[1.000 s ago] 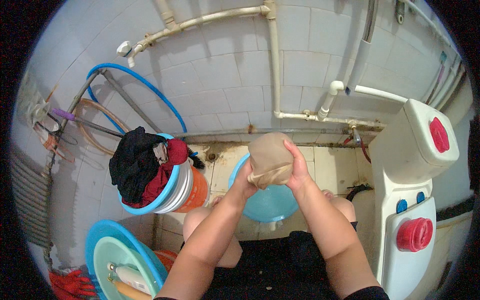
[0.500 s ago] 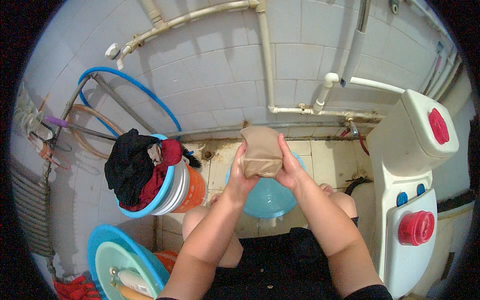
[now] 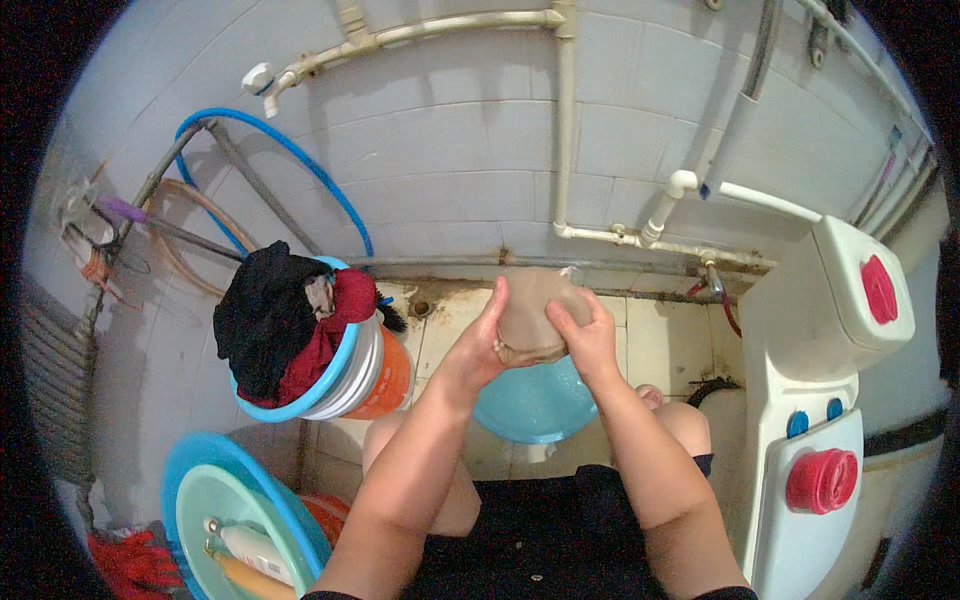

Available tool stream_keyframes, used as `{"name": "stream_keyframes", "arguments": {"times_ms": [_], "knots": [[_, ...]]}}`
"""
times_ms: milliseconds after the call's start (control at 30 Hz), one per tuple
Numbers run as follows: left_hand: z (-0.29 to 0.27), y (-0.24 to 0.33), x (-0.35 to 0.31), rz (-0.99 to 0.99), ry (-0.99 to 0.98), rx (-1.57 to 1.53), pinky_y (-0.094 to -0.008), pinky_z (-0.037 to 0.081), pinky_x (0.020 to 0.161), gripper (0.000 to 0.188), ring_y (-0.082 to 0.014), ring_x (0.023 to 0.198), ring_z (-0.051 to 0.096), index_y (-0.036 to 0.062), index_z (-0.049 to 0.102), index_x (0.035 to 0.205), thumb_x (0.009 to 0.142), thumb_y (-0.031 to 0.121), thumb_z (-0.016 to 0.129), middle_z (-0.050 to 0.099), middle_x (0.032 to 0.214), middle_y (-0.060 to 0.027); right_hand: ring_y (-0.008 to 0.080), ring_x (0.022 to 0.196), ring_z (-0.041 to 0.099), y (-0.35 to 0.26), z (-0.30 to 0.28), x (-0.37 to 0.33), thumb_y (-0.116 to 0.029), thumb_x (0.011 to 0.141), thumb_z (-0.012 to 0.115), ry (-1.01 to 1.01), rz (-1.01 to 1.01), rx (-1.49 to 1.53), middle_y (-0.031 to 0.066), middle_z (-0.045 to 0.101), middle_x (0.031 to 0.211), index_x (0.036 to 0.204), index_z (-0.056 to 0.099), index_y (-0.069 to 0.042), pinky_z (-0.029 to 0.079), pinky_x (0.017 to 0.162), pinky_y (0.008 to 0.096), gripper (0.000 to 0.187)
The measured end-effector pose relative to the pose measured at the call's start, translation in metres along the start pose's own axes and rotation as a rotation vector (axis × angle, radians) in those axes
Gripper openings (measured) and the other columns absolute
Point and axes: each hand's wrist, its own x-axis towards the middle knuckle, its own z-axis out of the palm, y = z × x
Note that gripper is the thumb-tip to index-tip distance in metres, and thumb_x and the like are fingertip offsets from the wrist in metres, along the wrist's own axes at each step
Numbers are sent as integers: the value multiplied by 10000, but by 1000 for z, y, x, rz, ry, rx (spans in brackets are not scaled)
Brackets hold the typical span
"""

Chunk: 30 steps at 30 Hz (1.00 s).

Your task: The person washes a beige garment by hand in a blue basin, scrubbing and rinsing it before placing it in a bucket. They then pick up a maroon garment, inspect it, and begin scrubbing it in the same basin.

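Both hands have drawn the brown cloth slightly lower and closer together than half a second ago, bunching it tighter above the blue basin. Left hand grips the cloth's left side with fingers curled round it, and right hand clasps the right side the same way, so the cloth sits squeezed between the two palms, held in the air over the basin and not touching it. That basin rests on a pale tiled floor, stained along the foot of the wall, between the person's bare knees. Grey-white tiles cover the wall, crossed by several white pipes and one tap at the upper left. Two hoops lean against the wall on the left, a blue hoop and a tan one behind it. One stack of tubs, blue, white and orange, holds a heap of black and red laundry. One turquoise tub at the lower left holds two bottles. One white washing machine stands on the right, bearing two red knobs and two small blue buttons.
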Motion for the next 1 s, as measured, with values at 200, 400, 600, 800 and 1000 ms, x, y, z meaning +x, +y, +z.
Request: {"name": "stream_keyframes", "arguments": {"times_ms": [200, 400, 600, 800, 1000], "knots": [[-18, -9, 16, 193, 149, -162, -413, 489, 814, 437, -252, 936, 582, 93, 425, 1246, 913, 375, 414, 545, 1139, -111, 184, 970, 542, -5, 15, -13, -216, 806, 658, -159, -251, -179, 102, 587, 1033, 1067, 556, 9, 426, 851, 300, 359], [-8, -31, 36, 503, 384, 9, -321, 475, 770, 304, -194, 852, 572, 37, 566, 1074, 797, 109, 465, 585, 986, -85, 181, 961, 537, 13, 34, -15, -274, 911, 496, 116, 163, 330, 85, 554, 1067, 1171, 465, 1, 435, 844, 302, 380], [-10, -43, 53, 663, 580, 446, -305, 466, 752, 242, -202, 813, 590, 0, 595, 962, 755, 104, 524, 619, 905, -126, 186, 905, 552, 23, 33, 0, -294, 961, 353, 123, 367, 631, 66, 554, 1021, 1116, 483, -41, 463, 799, 325, 324], [-10, -46, 60, 796, 567, 779, -290, 471, 689, 218, -163, 753, 566, -21, 570, 921, 743, 65, 478, 604, 816, -90, 203, 892, 571, 43, 20, 19, -316, 966, 306, 57, 649, 730, 72, 576, 979, 1047, 509, -77, 480, 776, 340, 324], [-20, -51, 53, 618, 529, 562, -325, 453, 775, 321, -236, 855, 583, -9, 551, 1027, 761, 165, 512, 611, 897, -156, 223, 872, 572, 30, 18, 18, -322, 962, 326, 14, 682, 539, 79, 555, 1012, 1098, 476, -67, 465, 796, 366, 326]]}}
